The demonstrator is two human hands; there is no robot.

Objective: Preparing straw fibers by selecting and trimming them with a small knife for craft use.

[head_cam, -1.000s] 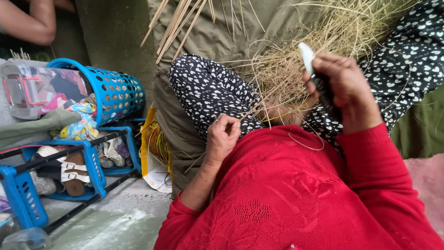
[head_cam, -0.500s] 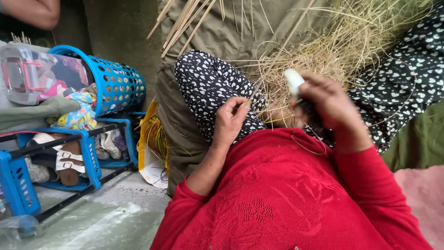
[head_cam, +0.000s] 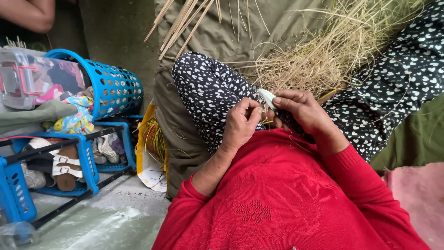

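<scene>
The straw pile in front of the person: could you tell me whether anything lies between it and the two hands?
Nothing visible does. The left hand and the right hand, which holds a white tool, meet right below the straw pile, with loose strands reaching down to the fingers.

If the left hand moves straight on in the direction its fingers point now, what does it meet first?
Probably the right hand. The left hand points right and slightly up toward it and the pale tool it holds; they look almost touching, though depth is unclear.
</scene>
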